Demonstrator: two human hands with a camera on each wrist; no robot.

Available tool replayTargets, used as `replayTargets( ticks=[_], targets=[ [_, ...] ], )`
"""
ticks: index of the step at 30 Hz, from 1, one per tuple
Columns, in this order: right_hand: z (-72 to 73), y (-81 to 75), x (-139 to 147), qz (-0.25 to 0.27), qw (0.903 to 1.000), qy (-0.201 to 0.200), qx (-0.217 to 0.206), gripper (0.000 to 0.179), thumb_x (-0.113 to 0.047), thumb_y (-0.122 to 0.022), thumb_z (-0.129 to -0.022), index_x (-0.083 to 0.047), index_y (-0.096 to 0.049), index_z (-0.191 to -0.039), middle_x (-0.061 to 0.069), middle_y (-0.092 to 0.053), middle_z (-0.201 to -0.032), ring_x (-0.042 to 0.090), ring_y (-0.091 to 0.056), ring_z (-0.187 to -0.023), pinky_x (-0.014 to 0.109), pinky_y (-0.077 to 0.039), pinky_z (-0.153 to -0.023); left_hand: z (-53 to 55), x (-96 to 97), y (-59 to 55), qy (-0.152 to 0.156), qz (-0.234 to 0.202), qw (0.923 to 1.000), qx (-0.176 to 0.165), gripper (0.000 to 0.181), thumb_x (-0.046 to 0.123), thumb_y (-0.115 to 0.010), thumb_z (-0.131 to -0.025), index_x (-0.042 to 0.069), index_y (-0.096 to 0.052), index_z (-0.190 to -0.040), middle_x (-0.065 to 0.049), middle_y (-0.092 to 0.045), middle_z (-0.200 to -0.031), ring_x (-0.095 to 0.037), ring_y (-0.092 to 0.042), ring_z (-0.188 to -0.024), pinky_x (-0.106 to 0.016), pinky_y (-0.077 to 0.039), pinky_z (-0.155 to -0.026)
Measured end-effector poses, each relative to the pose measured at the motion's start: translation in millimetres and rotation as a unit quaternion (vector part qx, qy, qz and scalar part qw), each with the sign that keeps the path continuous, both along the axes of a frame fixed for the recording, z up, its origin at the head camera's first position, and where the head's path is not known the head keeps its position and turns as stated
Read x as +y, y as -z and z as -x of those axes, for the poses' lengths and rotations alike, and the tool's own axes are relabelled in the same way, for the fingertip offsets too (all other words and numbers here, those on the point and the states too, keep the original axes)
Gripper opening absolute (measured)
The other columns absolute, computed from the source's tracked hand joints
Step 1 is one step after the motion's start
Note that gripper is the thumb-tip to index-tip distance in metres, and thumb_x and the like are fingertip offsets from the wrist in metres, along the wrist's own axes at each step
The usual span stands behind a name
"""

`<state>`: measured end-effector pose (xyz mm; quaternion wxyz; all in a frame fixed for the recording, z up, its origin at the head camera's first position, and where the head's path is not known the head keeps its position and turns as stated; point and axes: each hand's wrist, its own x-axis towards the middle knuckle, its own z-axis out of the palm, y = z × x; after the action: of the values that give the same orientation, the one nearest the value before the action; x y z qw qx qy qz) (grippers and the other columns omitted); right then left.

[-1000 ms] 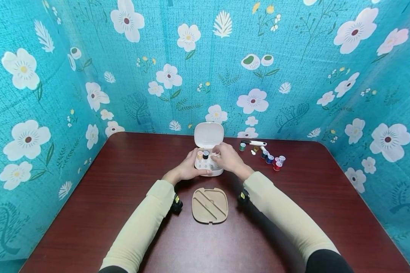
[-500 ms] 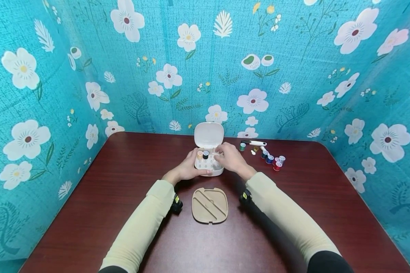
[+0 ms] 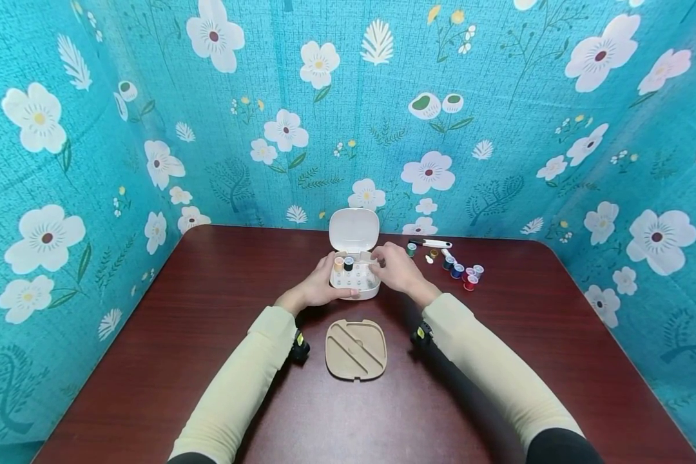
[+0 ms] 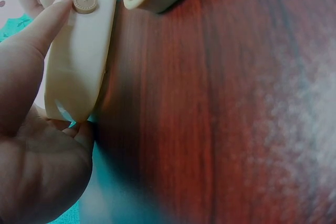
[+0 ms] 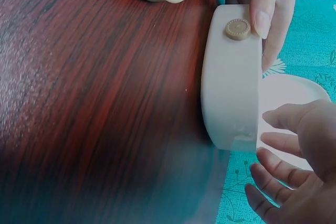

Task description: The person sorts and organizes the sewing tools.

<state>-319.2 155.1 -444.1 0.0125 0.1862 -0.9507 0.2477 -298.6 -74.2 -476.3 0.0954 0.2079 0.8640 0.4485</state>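
Observation:
My left hand (image 3: 319,283) grips the left side of a white sewing box (image 4: 79,56), thumb on the front by a round tan button (image 5: 238,29). The box's lid (image 3: 354,229) stands raised at the back. Inside, a peach thread spool (image 3: 339,263) and a black thread spool (image 3: 348,263) stand side by side at the back left, among rows of small pegs (image 3: 349,282). My right hand (image 3: 399,267) is at the box's right rim, fingers loosely bent. In the right wrist view its thumb and fingertips are apart, with nothing seen between them.
A tan divided tray (image 3: 356,350) lies in front of the box. To the right on the dark wooden table (image 3: 220,283) are a green spool (image 3: 412,249), a black-and-white tool (image 3: 435,243), a blue spool (image 3: 457,271), a red spool (image 3: 470,283) and other small items.
My right hand has drawn back a little to the right, from over the pegs to the box's right rim. The left hand has kept its grip in place.

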Motion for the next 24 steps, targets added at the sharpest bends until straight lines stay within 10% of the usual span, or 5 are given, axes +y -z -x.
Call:
replayTargets(
  ticks=[24],
  targets=[
    [-0.1,-0.6,16,0.008,0.9998,0.019,-0.005,0.023,-0.018,-0.071,-0.096,-0.003,-0.072,-0.113,0.015,-0.064,-0.109,0.031,-0.061,-0.102,0.048,-0.05,-0.092,-1.2,-0.4,-0.7,-0.007,-0.003,0.9999,-0.01,0.099,0.033,-0.086,-0.084,0.007,-0.024,-0.157,-0.022,-0.031,-0.153,-0.034,-0.034,-0.139,-0.049,-0.03,-0.115]
  ],
)
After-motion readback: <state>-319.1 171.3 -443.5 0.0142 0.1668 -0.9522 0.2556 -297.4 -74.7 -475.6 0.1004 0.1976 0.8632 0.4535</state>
